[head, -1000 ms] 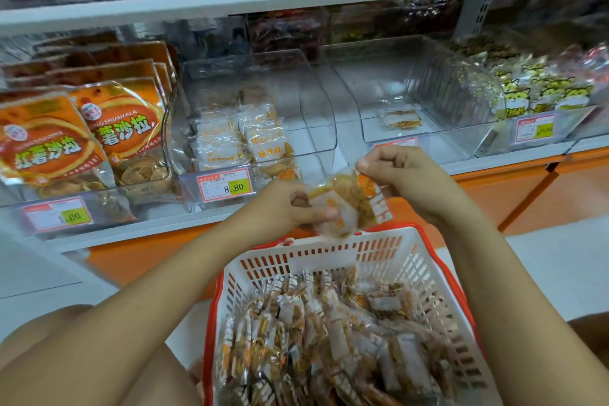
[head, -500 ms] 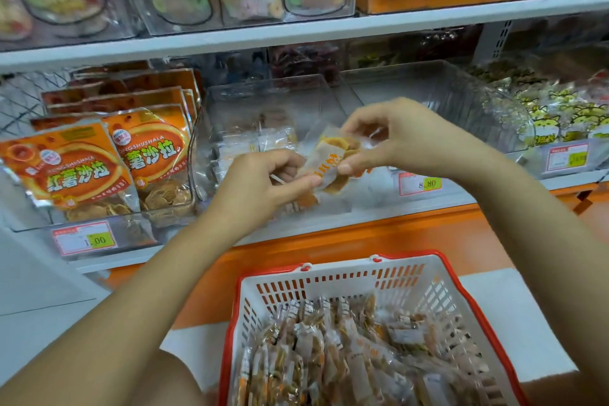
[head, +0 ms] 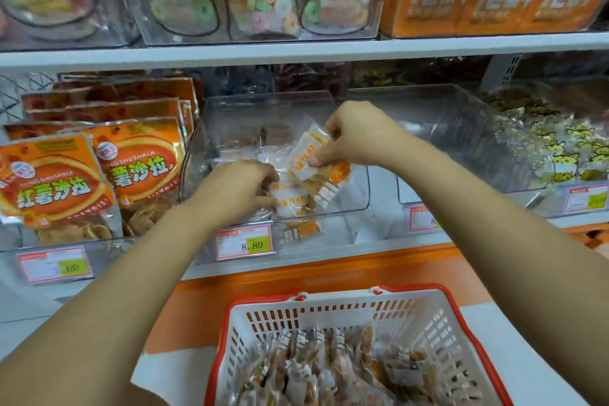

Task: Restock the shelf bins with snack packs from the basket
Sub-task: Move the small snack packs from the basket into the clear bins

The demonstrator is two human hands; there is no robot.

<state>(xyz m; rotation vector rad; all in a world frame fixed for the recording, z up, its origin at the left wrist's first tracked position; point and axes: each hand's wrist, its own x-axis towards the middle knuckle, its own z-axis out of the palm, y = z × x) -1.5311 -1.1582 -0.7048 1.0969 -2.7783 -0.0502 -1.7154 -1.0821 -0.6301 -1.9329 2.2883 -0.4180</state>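
Right hand [head: 357,138] pinched a clear, orange-lettered pack [head: 301,155] at the bin [head: 359,201]; left hand [head: 240,188] curled on packs [head: 290,200] inside; orange bags [head: 138,168] stood beside, basket [head: 329,308] below.

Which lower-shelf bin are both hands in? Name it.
The clear bin behind the 8.80 price tag, right of the orange bags. Only it has the left hand and the right hand, pinching a snack pack, inside.

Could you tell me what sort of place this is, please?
Probably a snack aisle in a shop: price tags on the shelf edge, clear bins holding snack packs, and a shopping basket full of more.
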